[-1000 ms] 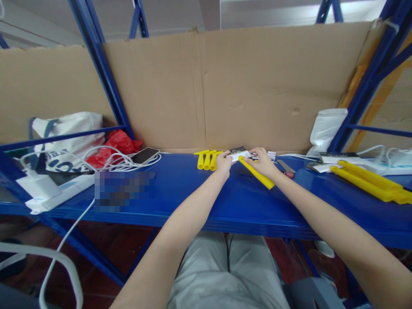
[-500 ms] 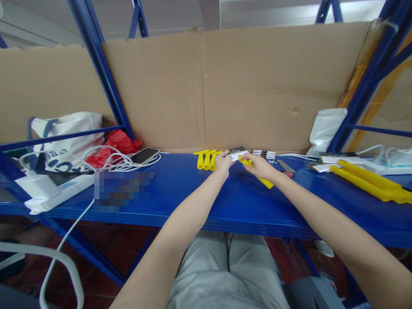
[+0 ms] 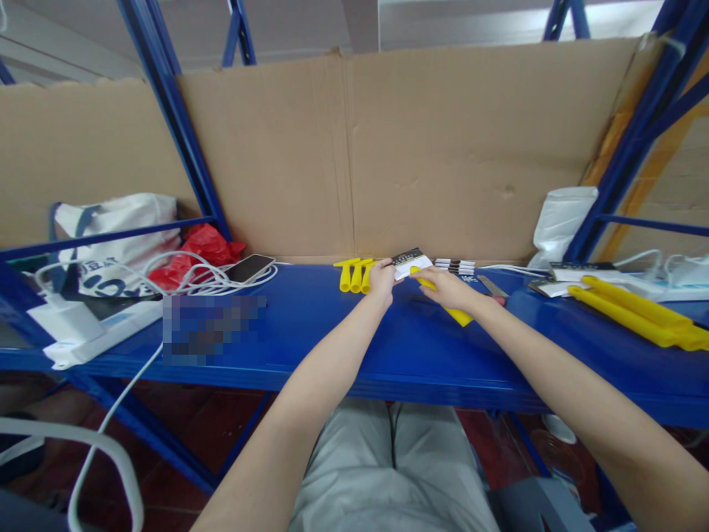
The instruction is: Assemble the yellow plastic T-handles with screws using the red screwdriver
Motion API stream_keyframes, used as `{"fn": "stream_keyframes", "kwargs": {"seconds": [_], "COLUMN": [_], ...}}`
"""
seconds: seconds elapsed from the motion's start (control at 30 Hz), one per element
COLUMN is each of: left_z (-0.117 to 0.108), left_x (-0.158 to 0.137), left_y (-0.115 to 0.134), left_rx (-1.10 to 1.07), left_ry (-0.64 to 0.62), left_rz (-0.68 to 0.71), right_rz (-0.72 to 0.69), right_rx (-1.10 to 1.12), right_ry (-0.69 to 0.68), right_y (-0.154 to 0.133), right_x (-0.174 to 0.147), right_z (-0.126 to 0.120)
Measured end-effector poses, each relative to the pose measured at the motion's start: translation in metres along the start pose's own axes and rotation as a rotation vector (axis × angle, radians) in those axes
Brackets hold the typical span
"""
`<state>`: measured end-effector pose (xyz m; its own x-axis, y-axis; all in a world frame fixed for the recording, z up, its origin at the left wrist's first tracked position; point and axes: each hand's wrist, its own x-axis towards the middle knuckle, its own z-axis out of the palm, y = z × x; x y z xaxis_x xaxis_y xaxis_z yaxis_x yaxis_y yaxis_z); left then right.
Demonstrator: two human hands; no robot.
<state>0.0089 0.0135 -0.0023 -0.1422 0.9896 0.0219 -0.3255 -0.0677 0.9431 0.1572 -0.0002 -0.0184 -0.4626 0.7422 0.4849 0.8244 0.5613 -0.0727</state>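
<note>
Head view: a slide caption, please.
Left hand holds a card; right hand rests on a yellow tube at a blue table.

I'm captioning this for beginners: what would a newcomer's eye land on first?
Probably the bright yellow tube in the right hand, just right of centre over the blue shelf. Beside it, the left hand holds a black-and-white card. The crumpled red plastic also stands out at back left, beside the white tote bag.
</note>
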Motion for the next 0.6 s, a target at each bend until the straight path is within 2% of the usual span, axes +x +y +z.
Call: {"fn": "stream_keyframes", "kwargs": {"seconds": [0.23,0.4,0.5,0.6], "left_z": [-0.002,-0.002,-0.002,-0.002], "left_x": [0.0,-0.004,-0.005,-0.007], "left_y": [-0.001,0.001,0.003,0.003], "left_rx": [0.076,0.075,0.065,0.051], "left_ry": [0.001,0.043,0.039,0.033], "left_rz": [0.02,-0.003,-0.011,-0.024], "right_rz": [0.064,0.257,0.369,0.425], "right_rx": [-0.095,-0.201,-0.256,-0.264], "right_ry": [-0.068,-0.029,-0.008,-0.023], "right_y": [0.001,0.005,0.017,0.04], "right_x": [0.0,-0.002,-0.006,-0.014], "right_z": [-0.007,-0.024,-0.037,-0.048]}}
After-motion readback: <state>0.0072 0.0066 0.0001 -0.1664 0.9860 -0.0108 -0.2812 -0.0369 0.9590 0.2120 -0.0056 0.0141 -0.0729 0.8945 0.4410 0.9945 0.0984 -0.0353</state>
